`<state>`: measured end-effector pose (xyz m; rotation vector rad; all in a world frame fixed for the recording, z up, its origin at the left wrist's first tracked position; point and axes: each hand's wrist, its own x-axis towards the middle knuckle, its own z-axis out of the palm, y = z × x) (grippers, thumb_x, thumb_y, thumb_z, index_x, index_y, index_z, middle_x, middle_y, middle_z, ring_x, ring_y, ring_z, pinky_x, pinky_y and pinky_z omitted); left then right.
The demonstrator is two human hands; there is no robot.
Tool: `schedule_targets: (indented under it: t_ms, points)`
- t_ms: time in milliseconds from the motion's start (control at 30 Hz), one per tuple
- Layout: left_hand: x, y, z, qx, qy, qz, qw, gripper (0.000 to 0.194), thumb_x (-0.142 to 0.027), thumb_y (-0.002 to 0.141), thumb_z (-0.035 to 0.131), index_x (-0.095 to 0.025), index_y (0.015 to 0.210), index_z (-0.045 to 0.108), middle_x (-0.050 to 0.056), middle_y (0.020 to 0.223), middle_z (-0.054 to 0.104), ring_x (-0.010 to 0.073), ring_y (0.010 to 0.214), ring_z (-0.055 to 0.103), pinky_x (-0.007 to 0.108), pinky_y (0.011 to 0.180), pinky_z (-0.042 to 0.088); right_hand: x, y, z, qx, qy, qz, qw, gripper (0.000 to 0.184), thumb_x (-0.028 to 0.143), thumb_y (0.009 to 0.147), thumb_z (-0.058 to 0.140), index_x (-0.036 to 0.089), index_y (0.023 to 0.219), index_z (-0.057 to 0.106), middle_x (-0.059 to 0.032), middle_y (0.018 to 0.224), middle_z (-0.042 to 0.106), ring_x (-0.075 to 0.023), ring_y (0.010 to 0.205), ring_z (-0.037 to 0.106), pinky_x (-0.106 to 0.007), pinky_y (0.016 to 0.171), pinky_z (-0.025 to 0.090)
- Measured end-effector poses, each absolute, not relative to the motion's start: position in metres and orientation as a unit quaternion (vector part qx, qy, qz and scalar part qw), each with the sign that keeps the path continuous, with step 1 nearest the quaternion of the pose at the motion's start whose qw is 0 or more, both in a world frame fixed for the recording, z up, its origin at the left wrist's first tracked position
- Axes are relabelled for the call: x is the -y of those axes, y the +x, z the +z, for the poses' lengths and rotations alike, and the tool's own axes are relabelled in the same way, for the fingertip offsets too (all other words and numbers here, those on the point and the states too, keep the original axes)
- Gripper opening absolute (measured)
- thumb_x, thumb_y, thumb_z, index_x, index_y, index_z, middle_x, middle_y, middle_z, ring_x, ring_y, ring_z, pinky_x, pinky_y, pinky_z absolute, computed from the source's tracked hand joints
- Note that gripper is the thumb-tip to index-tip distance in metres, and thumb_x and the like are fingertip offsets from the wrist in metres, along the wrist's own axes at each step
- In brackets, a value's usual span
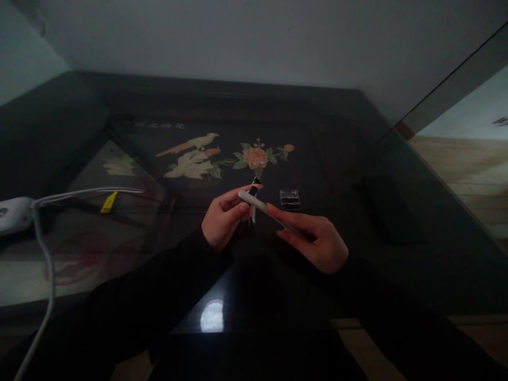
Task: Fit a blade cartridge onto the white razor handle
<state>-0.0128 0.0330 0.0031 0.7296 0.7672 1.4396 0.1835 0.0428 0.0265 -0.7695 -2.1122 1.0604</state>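
In the head view, my left hand pinches a small black object between thumb and fingers. A thin white, strip-like piece hangs below that grip; I cannot make out what either is. My right hand is closed around a slim, pale stick with a rounded end. The stick slants up to the left, and its tip crosses in front of the black object; whether they touch I cannot tell. Just beyond my right fingers lies a small clear case with dividers, on the dark glass tabletop.
A dark flat object lies at the right of the table. On the left are a white power strip, a white cable and a yellow tag. Bird and flower decorations show in the tabletop. A wall stands behind.
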Motion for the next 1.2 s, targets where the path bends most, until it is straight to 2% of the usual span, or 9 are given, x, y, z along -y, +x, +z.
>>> schedule_targets:
  t_ms: [267, 400, 533, 733, 933, 1200]
  points:
    - [-0.033, -0.0129, 0.0032, -0.34, 0.312, 0.62, 0.635, 0.044, -0.033, 0.054, 0.089, -0.018, 0.094, 0.076, -0.003, 0.061, 0.062, 0.0045, 0.054, 0.05, 0.014, 0.056, 0.044, -0.0429, 0.1842, 0.0259, 0.811, -0.303, 0.385, 0.321, 0.046, 0.015, 0.087, 0.057, 0.027, 0.131, 0.056, -0.0022, 0.12, 0.068, -0.0179, 0.094, 0.071, -0.032, 0.085, 0.058]
    - [-0.0313, -0.012, 0.0068, -0.336, 0.318, 0.613, 0.64, 0.047, -0.033, 0.052, 0.089, -0.016, 0.094, 0.075, -0.004, 0.057, 0.059, 0.0049, 0.054, 0.05, 0.015, 0.055, 0.043, -0.045, 0.1842, 0.0274, 0.806, -0.328, 0.375, 0.32, 0.045, 0.016, 0.087, 0.056, 0.028, 0.131, 0.056, -0.0012, 0.123, 0.067, -0.0198, 0.102, 0.069, -0.032, 0.088, 0.057]
    - [-0.0305, -0.0113, 0.0052, -0.337, 0.317, 0.622, 0.632, 0.042, -0.034, 0.051, 0.09, -0.017, 0.087, 0.075, -0.005, 0.052, 0.056, 0.0052, 0.051, 0.049, 0.016, 0.053, 0.041, -0.0477, 0.1845, 0.0257, 0.792, -0.363, 0.371, 0.322, 0.047, 0.017, 0.087, 0.056, 0.028, 0.132, 0.054, -0.0023, 0.128, 0.063, -0.0214, 0.107, 0.067, -0.035, 0.089, 0.056]
    - [-0.0306, -0.0112, 0.0041, -0.342, 0.317, 0.626, 0.626, 0.042, -0.034, 0.051, 0.089, -0.018, 0.087, 0.075, -0.006, 0.052, 0.056, 0.0054, 0.05, 0.049, 0.017, 0.052, 0.04, -0.0485, 0.1859, 0.0232, 0.793, -0.362, 0.368, 0.324, 0.047, 0.018, 0.087, 0.056, 0.026, 0.133, 0.054, -0.0039, 0.129, 0.062, -0.0209, 0.104, 0.068, -0.035, 0.087, 0.057]
    - [-0.0311, -0.0114, 0.0078, -0.338, 0.323, 0.618, 0.632, 0.048, -0.034, 0.054, 0.088, -0.016, 0.097, 0.075, -0.004, 0.056, 0.059, 0.0053, 0.053, 0.049, 0.015, 0.052, 0.04, -0.0447, 0.1847, 0.0261, 0.802, -0.329, 0.385, 0.318, 0.045, 0.016, 0.087, 0.056, 0.026, 0.131, 0.056, -0.0017, 0.122, 0.067, -0.0196, 0.099, 0.07, -0.034, 0.087, 0.057]
    - [-0.031, -0.0124, 0.0035, -0.346, 0.316, 0.627, 0.622, 0.045, -0.033, 0.055, 0.088, -0.019, 0.096, 0.075, -0.002, 0.064, 0.064, 0.0051, 0.054, 0.049, 0.015, 0.052, 0.041, -0.0396, 0.1837, 0.0298, 0.812, -0.295, 0.392, 0.315, 0.044, 0.016, 0.086, 0.057, 0.028, 0.129, 0.057, -0.0026, 0.12, 0.068, -0.0177, 0.091, 0.071, -0.031, 0.081, 0.058]
